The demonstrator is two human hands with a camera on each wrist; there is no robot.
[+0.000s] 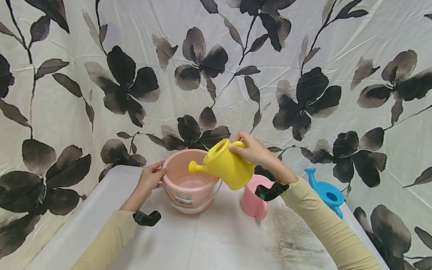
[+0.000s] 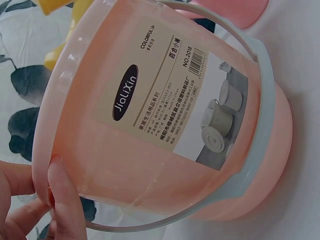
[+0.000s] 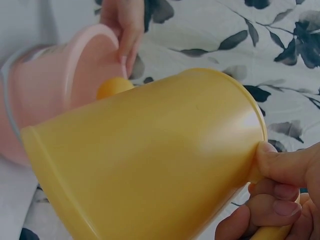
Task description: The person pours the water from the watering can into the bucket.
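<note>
A pale pink bucket (image 1: 200,195) with a paper label (image 2: 170,95) stands upright on the white table. My left hand (image 1: 148,180) pinches its rim at the left, thumb outside in the left wrist view. Over the bucket's right side, my right hand (image 1: 251,150) grips the handle of a yellow watering can (image 1: 231,168). That can is tilted, its spout (image 1: 199,167) pointing left above the bucket's opening. No water is visible leaving the spout. The right wrist view shows the can's body (image 3: 150,160) with curled fingers (image 3: 272,205) round the handle.
A pink jug-like container (image 1: 249,200) stands right of the bucket, partly behind the yellow can and right wrist. Farther right, a blue watering can (image 1: 329,195) sits near the table's edge. The bucket's grey carrying handle (image 2: 260,125) hangs down in front. Flowered cloth (image 1: 236,93) rises behind.
</note>
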